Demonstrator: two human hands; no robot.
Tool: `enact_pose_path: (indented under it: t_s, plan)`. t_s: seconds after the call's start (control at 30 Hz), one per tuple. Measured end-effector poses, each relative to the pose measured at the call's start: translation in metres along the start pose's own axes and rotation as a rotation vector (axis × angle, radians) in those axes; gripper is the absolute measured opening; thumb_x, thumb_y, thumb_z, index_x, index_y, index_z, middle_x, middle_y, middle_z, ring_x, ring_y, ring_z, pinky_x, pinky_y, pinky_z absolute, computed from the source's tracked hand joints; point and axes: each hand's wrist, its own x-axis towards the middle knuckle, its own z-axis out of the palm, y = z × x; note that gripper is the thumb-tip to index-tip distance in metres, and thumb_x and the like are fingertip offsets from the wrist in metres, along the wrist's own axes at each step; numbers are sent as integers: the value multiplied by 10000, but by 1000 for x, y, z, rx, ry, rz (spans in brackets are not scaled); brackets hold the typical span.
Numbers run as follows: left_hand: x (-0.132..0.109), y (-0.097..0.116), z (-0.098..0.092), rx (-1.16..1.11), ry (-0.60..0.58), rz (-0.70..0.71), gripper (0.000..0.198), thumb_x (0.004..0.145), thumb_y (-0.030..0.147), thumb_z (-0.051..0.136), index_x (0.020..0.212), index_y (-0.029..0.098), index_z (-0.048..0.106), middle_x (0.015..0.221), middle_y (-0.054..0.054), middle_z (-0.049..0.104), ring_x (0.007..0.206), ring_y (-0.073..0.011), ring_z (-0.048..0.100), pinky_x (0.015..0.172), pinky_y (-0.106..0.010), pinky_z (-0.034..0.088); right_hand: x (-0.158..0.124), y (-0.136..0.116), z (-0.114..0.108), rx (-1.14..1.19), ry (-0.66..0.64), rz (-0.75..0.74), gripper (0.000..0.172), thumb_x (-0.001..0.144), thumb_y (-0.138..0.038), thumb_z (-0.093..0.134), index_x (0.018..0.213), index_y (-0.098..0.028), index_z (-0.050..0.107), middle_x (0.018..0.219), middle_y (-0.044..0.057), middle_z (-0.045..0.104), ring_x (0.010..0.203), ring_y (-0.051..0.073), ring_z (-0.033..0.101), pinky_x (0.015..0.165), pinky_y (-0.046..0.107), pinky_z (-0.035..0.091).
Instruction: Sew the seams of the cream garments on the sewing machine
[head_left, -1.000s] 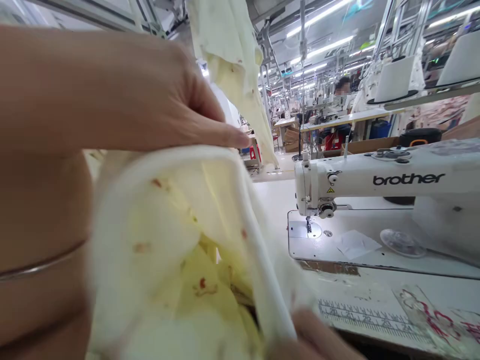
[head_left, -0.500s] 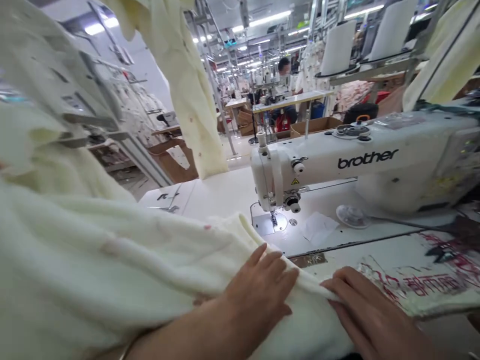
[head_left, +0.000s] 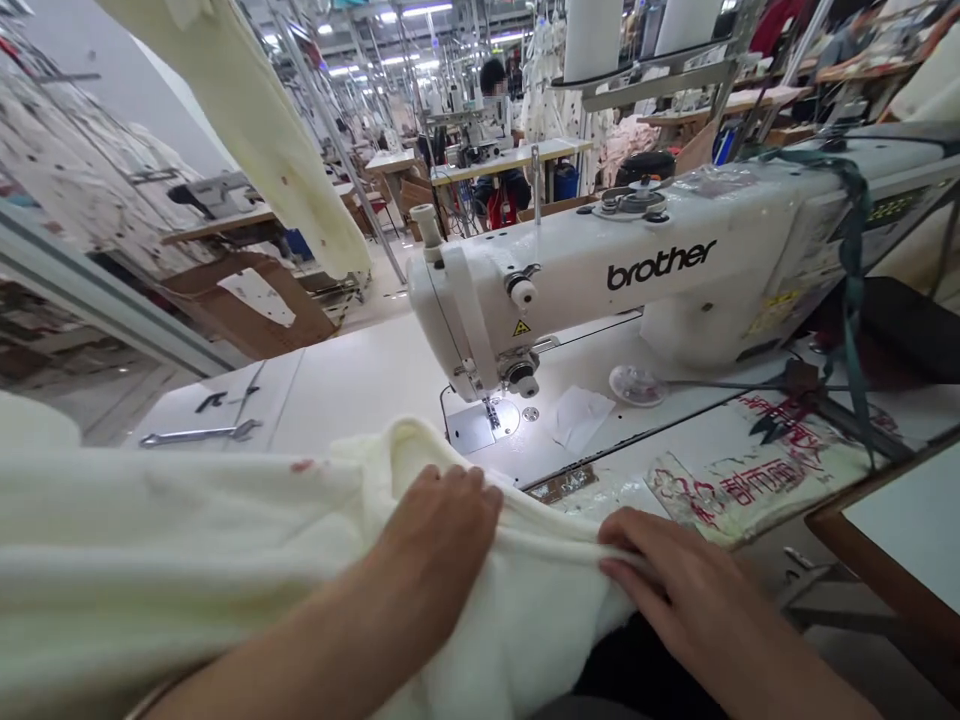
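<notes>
A pale cream garment with small reddish prints stretches across the front of the sewing table, and a folded opening shows at its upper edge. My left hand has its fingers curled over the cloth beside that opening. Farther right, my right hand pinches the garment's edge between thumb and fingers. Between both hands the edge runs fairly taut. Just behind the cloth stands a white sewing machine, its lit needle and presser foot over the metal plate. The garment lies in front of the foot, apart from it.
A wrench lies on the table at left. Right of the needle are a white paper scrap and a clear round disc. Dark scissors rest near the right. Another cream cloth hangs behind; a person sits farther back.
My view has turned, so the machine appears farther left. My left hand's fingers, outspread on the cloth before, are now curled over it. The garment's opening shows wider; my right hand still pinches the edge.
</notes>
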Motion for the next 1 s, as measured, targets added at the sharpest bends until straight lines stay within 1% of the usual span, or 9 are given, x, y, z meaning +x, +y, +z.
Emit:
enact_pose_path:
  t_s: [0.1, 0.2, 0.27, 0.37, 0.57, 0.67, 0.8, 0.9, 1.0]
  plan:
    - [19, 27, 3, -21, -75, 144, 228, 771, 93, 502, 986, 158, 546, 996, -95, 572, 913, -271, 524, 822, -451, 420, 5, 4, -3, -24, -12, -5, 125, 886, -176, 401, 797, -212, 480, 795, 23, 556, 718, 180, 567, 620, 327, 467]
    - [37, 39, 2, -200, -146, 108, 246, 785, 277, 631, 965, 140, 533, 1025, -94, 564, 941, -259, 508, 838, -428, 436, 13, 6, -8, -20, -1, -42, 130, 831, -91, 459, 759, -194, 487, 819, 32, 522, 785, 187, 533, 669, 332, 462]
    - [43, 37, 4, -292, -169, 79, 217, 783, 279, 645, 908, 146, 529, 1005, -85, 567, 956, -248, 508, 844, -403, 436, 21, 4, -15, 13, -23, -52, 160, 790, -40, 511, 731, -188, 492, 830, 27, 529, 850, 192, 514, 736, 344, 449]
    - [42, 25, 6, -470, -194, 40, 158, 812, 267, 611, 897, 178, 513, 984, -49, 582, 941, -213, 531, 812, -347, 436, 33, -2, -29, 115, -145, -57, 167, 790, -34, 549, 747, -191, 510, 867, 7, 563, 929, 179, 503, 809, 329, 410]
    - [34, 3, -2, -723, -225, -17, 228, 799, 350, 630, 961, 218, 540, 1001, 18, 632, 895, -157, 571, 788, -275, 412, 60, -21, -49, 305, -400, 33, 155, 787, -69, 554, 699, -185, 500, 645, -66, 528, 617, 93, 501, 561, 201, 343]
    - [33, -1, -5, -679, -242, -26, 248, 827, 392, 580, 1009, 224, 577, 1020, 10, 644, 912, -167, 570, 799, -280, 397, 69, -25, -49, 301, -387, 60, 157, 753, -41, 565, 680, -173, 520, 624, -59, 531, 599, 91, 497, 548, 196, 337]
    - [33, -3, -6, -671, -271, -64, 299, 900, 433, 427, 912, 201, 616, 825, 15, 634, 747, -139, 540, 680, -252, 373, 72, -25, -47, 301, -381, 85, 139, 768, -75, 557, 677, -173, 519, 615, -46, 529, 593, 100, 510, 543, 203, 341]
    - [32, -1, -5, -672, -264, -91, 329, 899, 444, 413, 853, 188, 615, 736, 22, 594, 669, -120, 494, 630, -238, 347, 72, -26, -46, 321, -394, 91, 134, 794, -118, 549, 680, -176, 508, 612, -44, 530, 577, 101, 521, 540, 205, 349]
    - [30, 2, -3, -637, -220, -107, 312, 888, 439, 428, 897, 189, 615, 762, 13, 598, 657, -120, 479, 639, -242, 347, 72, -27, -44, 323, -358, 70, 131, 800, -107, 543, 698, -177, 503, 640, -43, 526, 604, 98, 495, 566, 212, 332]
